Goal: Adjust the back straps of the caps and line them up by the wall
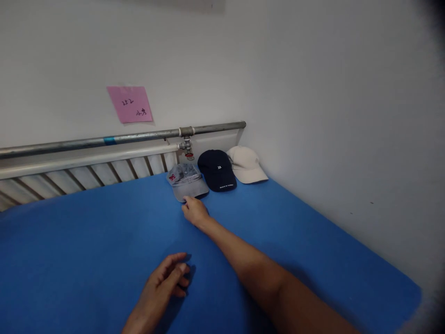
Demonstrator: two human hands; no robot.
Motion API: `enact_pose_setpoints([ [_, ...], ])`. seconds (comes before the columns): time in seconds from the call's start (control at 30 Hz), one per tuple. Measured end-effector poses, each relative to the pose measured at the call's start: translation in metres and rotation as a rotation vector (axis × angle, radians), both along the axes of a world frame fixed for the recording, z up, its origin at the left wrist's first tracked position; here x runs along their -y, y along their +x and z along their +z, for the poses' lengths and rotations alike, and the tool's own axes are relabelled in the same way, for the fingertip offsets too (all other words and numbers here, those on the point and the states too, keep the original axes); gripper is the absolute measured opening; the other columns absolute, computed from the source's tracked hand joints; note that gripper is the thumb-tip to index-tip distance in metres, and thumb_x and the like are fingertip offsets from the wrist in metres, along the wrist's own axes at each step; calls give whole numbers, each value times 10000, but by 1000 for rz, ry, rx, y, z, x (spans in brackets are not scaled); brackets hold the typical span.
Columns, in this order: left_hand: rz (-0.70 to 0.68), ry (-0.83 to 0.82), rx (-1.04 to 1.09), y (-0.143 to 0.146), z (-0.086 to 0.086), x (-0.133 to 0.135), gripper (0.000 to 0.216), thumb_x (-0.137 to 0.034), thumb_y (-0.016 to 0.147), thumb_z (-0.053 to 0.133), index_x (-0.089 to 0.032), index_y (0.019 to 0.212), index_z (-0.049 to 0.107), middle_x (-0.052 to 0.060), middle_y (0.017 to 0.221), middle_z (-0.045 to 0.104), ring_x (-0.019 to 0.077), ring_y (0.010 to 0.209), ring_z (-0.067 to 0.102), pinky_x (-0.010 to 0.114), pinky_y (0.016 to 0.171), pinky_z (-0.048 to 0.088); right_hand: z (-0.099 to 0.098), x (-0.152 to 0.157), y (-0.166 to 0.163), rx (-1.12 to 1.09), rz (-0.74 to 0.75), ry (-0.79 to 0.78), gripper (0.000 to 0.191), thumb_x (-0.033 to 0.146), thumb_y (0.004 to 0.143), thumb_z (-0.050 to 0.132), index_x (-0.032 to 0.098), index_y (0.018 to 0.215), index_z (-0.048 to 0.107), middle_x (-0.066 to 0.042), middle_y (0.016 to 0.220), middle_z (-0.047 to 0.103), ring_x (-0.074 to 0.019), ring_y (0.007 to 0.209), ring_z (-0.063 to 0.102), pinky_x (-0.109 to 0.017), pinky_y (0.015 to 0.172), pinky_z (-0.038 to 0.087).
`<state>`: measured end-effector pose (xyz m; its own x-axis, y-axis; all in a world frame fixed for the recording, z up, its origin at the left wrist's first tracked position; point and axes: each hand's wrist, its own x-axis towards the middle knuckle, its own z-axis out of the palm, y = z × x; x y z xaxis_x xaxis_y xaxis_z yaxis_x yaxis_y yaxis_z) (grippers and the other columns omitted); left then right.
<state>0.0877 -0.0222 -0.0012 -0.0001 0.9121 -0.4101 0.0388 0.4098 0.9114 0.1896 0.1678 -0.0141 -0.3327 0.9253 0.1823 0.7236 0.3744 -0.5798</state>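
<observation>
Three caps lie in a row at the far corner of a blue mattress (86, 260): a grey cap (186, 180) on the left, a dark navy cap (217, 170) in the middle, a beige cap (246, 164) on the right. My right hand (194, 210) reaches far forward, its fingertips at the brim of the grey cap, fingers curled. Whether it grips the brim I cannot make out. My left hand (166, 277) rests low on the mattress, fingers loosely bent and apart, holding nothing.
A metal pipe (121, 138) with a valve (187, 147) runs along the white wall above a slatted rail (86, 172). A pink paper note (130, 104) is stuck on the wall. A second white wall closes the right side.
</observation>
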Motion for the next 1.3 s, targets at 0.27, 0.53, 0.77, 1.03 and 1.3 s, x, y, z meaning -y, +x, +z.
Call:
enact_pose_setpoints([
  [0.27, 129, 94, -9, 1, 5, -5, 332, -326, 796, 609, -143, 1072, 614, 74, 873, 654, 140, 675, 604, 249, 585, 479, -4, 7, 13, -62, 116, 88, 308, 144, 813, 497, 220, 1068, 653, -39, 1060, 708, -165, 932, 645, -258, 832, 472],
  [0.53, 544, 175, 24, -24, 8, -10, 137, -26, 749, 590, -135, 811, 646, -19, 556, 577, 75, 407, 469, 201, 442, 364, -9, 34, 27, -207, 305, 126, 200, 304, 744, 459, 225, 760, 642, -77, 858, 700, -259, 807, 654, -411, 765, 506],
  [0.77, 1122, 368, 241, -83, 12, 84, 83, -213, 867, 561, -161, 930, 561, 63, 835, 623, 134, 663, 619, 263, 607, 513, -5, 65, 43, -145, 328, 15, 231, 391, 747, 458, 254, 791, 639, -70, 902, 708, -261, 820, 665, -412, 749, 524],
  [1.03, 1641, 483, 441, -143, 9, 156, 98, -245, 913, 503, -182, 840, 493, 51, 888, 591, 124, 739, 635, 281, 728, 531, 2, 70, 45, -163, 333, 10, 233, 384, 728, 463, 251, 783, 647, -71, 892, 716, -261, 807, 670, -420, 744, 533],
  [1.3, 1625, 560, 449, -149, 20, 130, 123, -177, 890, 487, -165, 768, 497, -14, 679, 583, 73, 564, 581, 201, 626, 485, 1, 84, 57, -234, 331, -24, 218, 385, 705, 490, 256, 752, 660, -56, 856, 715, -258, 793, 670, -424, 754, 528],
])
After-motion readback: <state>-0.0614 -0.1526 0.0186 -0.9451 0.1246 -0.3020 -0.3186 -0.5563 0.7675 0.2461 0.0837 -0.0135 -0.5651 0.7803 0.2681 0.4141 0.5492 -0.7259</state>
